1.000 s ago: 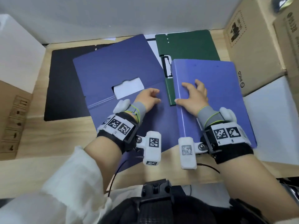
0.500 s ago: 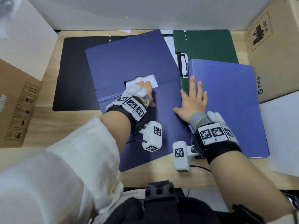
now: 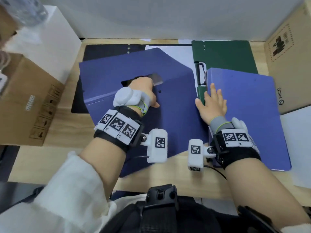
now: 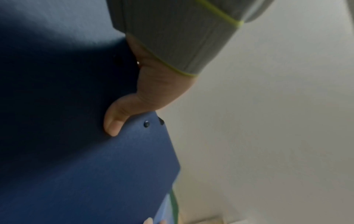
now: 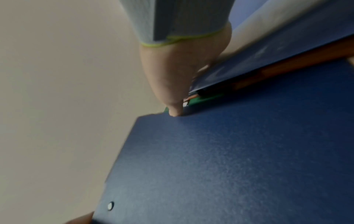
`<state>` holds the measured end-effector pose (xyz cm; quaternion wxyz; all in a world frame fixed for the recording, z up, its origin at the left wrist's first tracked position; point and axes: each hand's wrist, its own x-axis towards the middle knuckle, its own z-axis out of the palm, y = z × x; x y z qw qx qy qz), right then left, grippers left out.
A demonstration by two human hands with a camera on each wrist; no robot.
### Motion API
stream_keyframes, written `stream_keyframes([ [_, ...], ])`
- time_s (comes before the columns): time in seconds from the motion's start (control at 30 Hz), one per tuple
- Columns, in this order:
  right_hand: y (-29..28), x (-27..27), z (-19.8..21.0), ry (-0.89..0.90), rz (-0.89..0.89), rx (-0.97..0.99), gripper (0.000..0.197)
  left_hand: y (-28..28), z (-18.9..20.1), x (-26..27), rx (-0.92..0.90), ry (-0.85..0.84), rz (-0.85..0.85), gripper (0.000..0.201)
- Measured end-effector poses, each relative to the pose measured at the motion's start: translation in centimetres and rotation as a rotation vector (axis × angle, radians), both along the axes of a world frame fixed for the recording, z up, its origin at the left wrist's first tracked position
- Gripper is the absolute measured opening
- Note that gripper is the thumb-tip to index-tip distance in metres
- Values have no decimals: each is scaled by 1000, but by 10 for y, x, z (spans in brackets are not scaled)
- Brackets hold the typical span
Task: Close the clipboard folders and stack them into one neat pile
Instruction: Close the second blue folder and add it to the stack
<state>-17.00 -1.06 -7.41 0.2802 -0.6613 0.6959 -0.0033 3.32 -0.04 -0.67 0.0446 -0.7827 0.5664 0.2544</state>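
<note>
A dark blue folder (image 3: 176, 115) lies open in the middle of the table, its far cover (image 3: 134, 68) raised. My left hand (image 3: 144, 91) grips that cover, fingers hooked into its cut-out window and thumb (image 4: 114, 119) pressed on the cover's face (image 4: 95, 174). To the right, a lighter blue folder (image 3: 249, 106) lies closed on a green folder (image 3: 223, 54). My right hand (image 3: 213, 101) rests flat on its left edge with straight fingers, its thumb (image 5: 172, 84) beside the dark blue folder (image 5: 229, 159). A black folder (image 3: 104, 51) lies under the dark blue one at the back left.
Cardboard boxes stand at the left (image 3: 25, 101) and the right (image 3: 289, 64), with a white box (image 3: 47, 39) at the back left. A white sheet (image 3: 296, 148) lies at the right edge. Bare wooden table (image 3: 168, 179) shows along the front edge.
My left hand reached forward into the cut-out and lifted the dark blue folder's far cover. My right hand stayed flat on the lighter blue folder.
</note>
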Motion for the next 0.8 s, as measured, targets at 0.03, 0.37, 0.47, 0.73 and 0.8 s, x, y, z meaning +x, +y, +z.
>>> stream_keyframes([
  [0.03,-1,5,6,-67,-41,9,59,4,10,7,-56,4,17,63],
  [0.37,-19,51,91,-994,-86,-290,96,21,99,30,-566,67,69,33],
  [0.47,-27,52,109,-1094,-20,-454,54,25,115,37,-726,43,47,31],
  [0.73,-28,63,142,-1228,32,-578,39,26,98,39,-1144,440,612,72],
  [0.8,-25,64,150,-1425,-85,-486,36,23,93,42,-1055,946,815,95],
])
